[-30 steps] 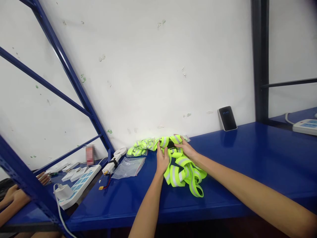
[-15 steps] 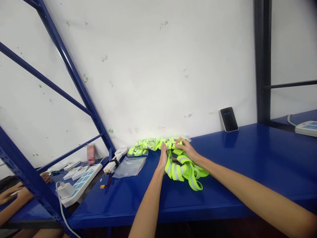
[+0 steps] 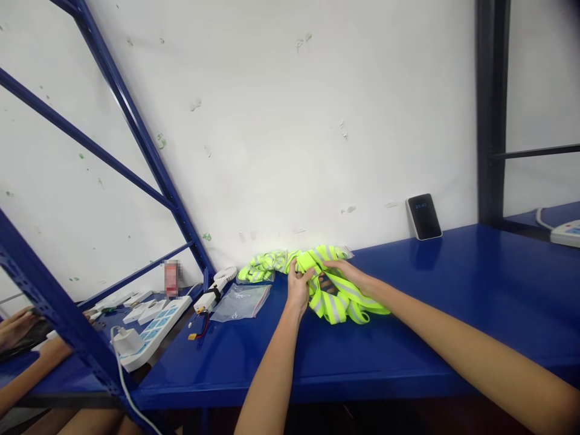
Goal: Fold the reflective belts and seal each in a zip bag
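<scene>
A tangle of neon-yellow reflective straps (image 3: 334, 308) with silver stripes hangs and lies between my hands on the blue table. My left hand (image 3: 299, 287) is closed on a strap portion, its thumb over the band. On the other side, my right hand (image 3: 351, 275) grips the same straps, with some of its fingers hidden behind the bands. Behind them, more neon-yellow straps in clear bags (image 3: 260, 266) rest against the wall. A flat clear zip bag (image 3: 240, 302) lies to the left of my left hand.
Left of the zip bag are a white handheld fan (image 3: 212, 297) and a short wire with a yellow connector (image 3: 194, 336). A white power strip (image 3: 158, 332) lies beyond the blue rack post (image 3: 58, 308), near another person's arms (image 3: 49, 356). A black-screened device (image 3: 425, 216) leans on the wall.
My left hand has turned, its thumb now over a strap. The straps are lifted and drawn together slightly, and their lower loop hangs higher. The other person's hands at left have shifted.
</scene>
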Demonstrator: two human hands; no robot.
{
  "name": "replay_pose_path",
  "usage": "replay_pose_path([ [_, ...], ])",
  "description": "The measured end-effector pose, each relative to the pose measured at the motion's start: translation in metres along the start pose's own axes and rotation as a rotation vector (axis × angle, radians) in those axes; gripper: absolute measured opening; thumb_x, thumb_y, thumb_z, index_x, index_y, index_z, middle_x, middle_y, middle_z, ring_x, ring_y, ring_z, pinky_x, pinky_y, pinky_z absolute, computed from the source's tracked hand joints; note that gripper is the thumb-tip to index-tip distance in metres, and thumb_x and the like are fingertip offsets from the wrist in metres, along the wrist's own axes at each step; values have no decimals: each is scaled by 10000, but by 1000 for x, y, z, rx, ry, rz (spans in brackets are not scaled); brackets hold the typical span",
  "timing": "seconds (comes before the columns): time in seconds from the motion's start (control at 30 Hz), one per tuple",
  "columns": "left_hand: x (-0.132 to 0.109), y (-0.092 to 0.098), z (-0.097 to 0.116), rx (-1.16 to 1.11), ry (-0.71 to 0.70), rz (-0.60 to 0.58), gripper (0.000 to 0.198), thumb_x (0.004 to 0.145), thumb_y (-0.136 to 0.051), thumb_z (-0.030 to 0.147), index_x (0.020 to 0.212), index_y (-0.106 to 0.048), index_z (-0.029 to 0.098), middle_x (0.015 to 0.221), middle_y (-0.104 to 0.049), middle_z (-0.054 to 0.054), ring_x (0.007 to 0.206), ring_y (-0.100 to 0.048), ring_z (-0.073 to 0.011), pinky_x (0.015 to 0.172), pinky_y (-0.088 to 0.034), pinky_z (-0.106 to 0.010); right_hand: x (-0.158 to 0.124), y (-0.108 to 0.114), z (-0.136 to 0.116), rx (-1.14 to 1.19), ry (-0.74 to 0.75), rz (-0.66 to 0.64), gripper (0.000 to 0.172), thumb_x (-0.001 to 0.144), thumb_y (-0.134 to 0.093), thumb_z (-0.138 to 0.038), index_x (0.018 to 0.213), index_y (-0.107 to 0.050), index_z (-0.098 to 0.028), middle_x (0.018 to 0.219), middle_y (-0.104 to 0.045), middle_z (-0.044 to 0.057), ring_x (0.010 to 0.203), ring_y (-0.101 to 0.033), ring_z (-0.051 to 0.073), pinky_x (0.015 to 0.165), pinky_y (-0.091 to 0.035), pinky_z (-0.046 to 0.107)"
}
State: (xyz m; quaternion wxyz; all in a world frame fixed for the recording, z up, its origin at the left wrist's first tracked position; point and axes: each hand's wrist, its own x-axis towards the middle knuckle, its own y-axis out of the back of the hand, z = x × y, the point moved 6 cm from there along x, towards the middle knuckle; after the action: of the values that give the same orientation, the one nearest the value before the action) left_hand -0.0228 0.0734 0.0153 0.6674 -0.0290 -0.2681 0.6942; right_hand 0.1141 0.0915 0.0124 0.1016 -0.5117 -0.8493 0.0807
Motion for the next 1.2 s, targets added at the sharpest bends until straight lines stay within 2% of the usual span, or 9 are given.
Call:
replay_pose_path([
  [0.13, 5, 15, 4, 23, -156, 117, 718, 610, -804, 222, 1245, -471, 255, 983, -677, -37, 841, -665, -166, 761, -517, -275, 1, -15, 10, 127, -40, -104, 456, 797, -629, -344, 1223, -527, -216, 1036, -699, 102, 728, -697, 232, 617, -568, 368],
  [0.23, 6, 19, 3, 31, -167, 172, 687, 650, -786, 268, 1253, -458, 257, 972, -678, -44, 847, -672, -170, 763, -522, -277, 4, -10, 7, 11, 93, -5, 521, 785, -640, -262, 1284, -494, -222, 1102, -684, 100, 725, -701, 222, 682, -577, 388],
  [0.4, 5, 18, 3, 25, -130, 231, 674, 715, -734, 369, 1295, -403, 273, 973, -665, -50, 722, -692, -164, 663, -541, -278, 1, 6, -9, -499, 384, 258, 567, 783, -615, -212, 1338, -502, -234, 1260, -610, 105, 636, -678, 188, 801, -539, 430],
  [0.5, 3, 20, 6, 25, -170, 288, 737, 725, -726, 385, 1343, -334, 304, 1014, -658, -58, 715, -695, -164, 643, -540, -268, -2, 5, -12, -583, 431, 287, 550, 776, -625, -229, 1319, -540, -220, 1283, -603, 103, 959, -663, 279, 956, -456, 458],
  [0.6, 0, 22, 9, 4, -204, 327, 777, 726, -724, 383, 1366, -289, 319, 1118, -635, -81, 733, -696, -168, 656, -544, -280, -2, -3, -7, -461, 342, 207, 570, 740, -689, -307, 1287, -573, -197, 1352, -553, 104, 1249, -490, 317, 1063, -358, 453],
  [0.7, 0, 22, 10, -31, -203, 330, 800, 714, -733, 379, 1369, -277, 325, 1191, -605, -93, 727, -690, -161, 669, -548, -289, -3, -17, 0, -259, 221, 61, 506, 745, -692, -373, 1217, -618, -208, 1260, -621, 96, 1176, -549, 299, 990, -433, 405],
  [0.83, 1, 21, 10, -16, -187, 304, 796, 733, -715, 401, 1386, -263, 340, 1224, -593, -86, 768, -684, -156, 723, -544, -294, -5, -31, 3, -97, 106, -130, 370, 752, -668, -346, 1079, -652, -174, 918, -713, 56, 791, -658, 214, 694, -510, 300],
  [1.1, 0, 18, 16, 136, -270, 258, 663, 789, -662, 453, 1354, -360, 282, 1278, -558, -94, 1151, -563, -203, 937, -464, -303, -9, -27, -6, -141, 144, -50, 222, 630, -635, -128, 851, -638, -153, 721, -675, 0, 643, -611, 155, 597, -471, 235],
  [1.2, -2, 8, 13, 141, -224, 128, 702, 782, -681, 405, 1372, -312, 321, 1266, -564, -70, 1119, -576, -195, 927, -465, -313, -8, -25, 1, -31, 62, -13, 172, 640, -597, -126, 809, -619, -152, 647, -658, 5, 562, -594, 155, 552, -475, 247],
])
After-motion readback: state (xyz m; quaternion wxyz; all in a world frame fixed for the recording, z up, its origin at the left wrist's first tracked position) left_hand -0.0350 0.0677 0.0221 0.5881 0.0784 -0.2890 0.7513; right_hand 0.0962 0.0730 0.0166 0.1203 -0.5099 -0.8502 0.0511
